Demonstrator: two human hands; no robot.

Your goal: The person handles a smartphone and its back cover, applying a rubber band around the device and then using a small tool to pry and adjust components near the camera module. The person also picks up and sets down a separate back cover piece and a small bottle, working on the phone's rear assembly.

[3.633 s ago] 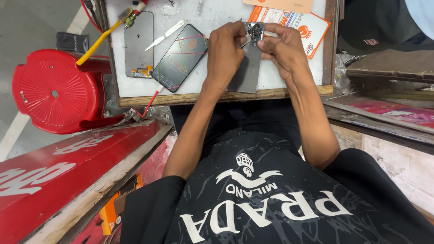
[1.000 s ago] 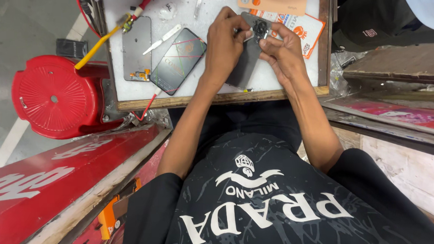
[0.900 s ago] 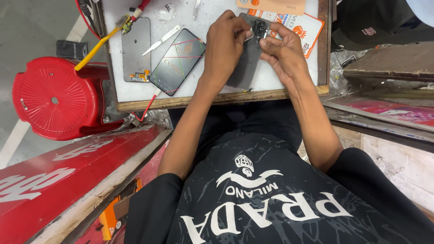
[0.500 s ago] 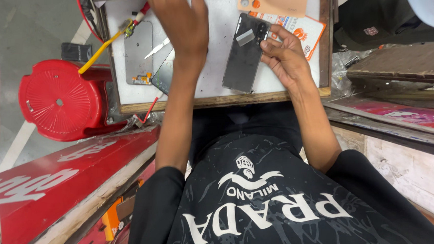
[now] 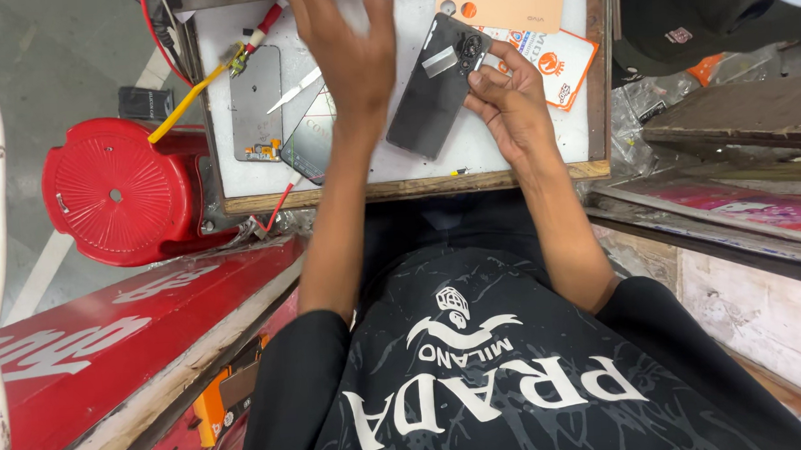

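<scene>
Black flat phone body (image 5: 433,86) lies on white tabletop (image 5: 496,138), right hand (image 5: 511,100) pinching its edge; left hand (image 5: 347,45) lifted above, grip unclear.

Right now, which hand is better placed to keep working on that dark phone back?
The right hand: its fingers rest on the dark phone back, while the left hand is lifted away above the board.

You've got a glossy black phone back cover (image 5: 437,84) on the white surface (image 5: 233,174), an orange card (image 5: 503,0) above it, a red ribbed stool (image 5: 120,189) beside, and a yellow-handled tool (image 5: 184,104).
</scene>
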